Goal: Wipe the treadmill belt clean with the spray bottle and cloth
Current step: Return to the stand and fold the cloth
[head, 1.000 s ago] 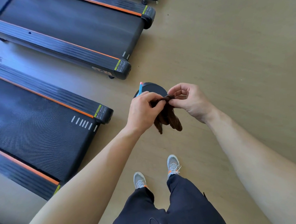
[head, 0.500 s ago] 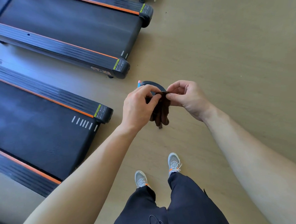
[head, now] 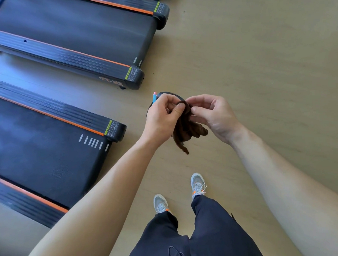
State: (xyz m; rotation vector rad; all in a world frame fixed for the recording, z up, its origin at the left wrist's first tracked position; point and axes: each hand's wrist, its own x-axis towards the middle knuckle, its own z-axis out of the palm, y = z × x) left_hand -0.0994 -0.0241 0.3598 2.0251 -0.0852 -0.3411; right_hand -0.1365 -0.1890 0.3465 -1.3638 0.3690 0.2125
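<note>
Your two hands meet in the air just to the right of the rear end of the near treadmill [head: 15,196], above the wooden floor [head: 258,64]. Your left hand [head: 161,121] has its fingers curled round the top of the brown cloth [head: 186,131], and its thumb lies across the fold. Your right hand [head: 215,115] pinches the same fold between thumb and forefinger; its other fingers are loosely bent and hold nothing. The cloth is bunched and twisted, and its ends hang free below both hands.

The belt [head: 38,154] of the near treadmill is dark and has a row of short white marks [head: 90,140] close to its rear end cap [head: 116,130]. To the right of this end cap a dark round thing [head: 169,93] is mostly hidden behind your hands, with a small blue and pink part [head: 154,97] at its edge; I cannot tell what it is. A second treadmill [head: 71,31] lies parallel on the far side of the near treadmill, with a strip of floor between them. Your grey shoes [head: 160,203] stand on the floor to the right of the near treadmill.
</note>
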